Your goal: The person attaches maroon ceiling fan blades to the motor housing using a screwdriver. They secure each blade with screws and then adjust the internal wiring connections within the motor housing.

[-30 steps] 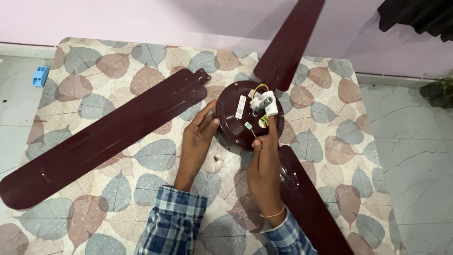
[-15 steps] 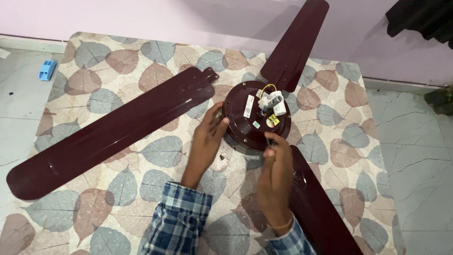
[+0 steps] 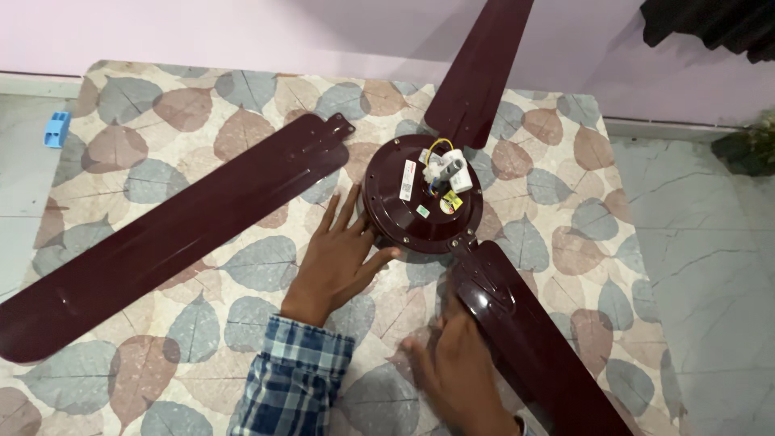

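A dark maroon ceiling fan lies on a leaf-patterned mat (image 3: 161,186). Its round motor housing (image 3: 404,214) faces up, with white parts and yellow wires in the centre. My left hand (image 3: 339,258) lies flat with fingers spread, touching the housing's left rim. My right hand (image 3: 456,367) rests on the mat against the near blade (image 3: 533,347), beside its root. A loose blade (image 3: 169,234) lies detached to the left, its bracket end close to the housing. A third blade (image 3: 480,69) points away toward the wall.
A small blue plastic piece (image 3: 56,129) sits on the tiled floor at the left, off the mat. A pale pink wall (image 3: 242,32) runs along the far side. Grey tiles (image 3: 710,266) lie to the right, with dark things in the top right corner.
Both hands have come off the housing's top. The left now lies flat by its rim; the right has dropped back to the near blade's root. The view shifted slightly.
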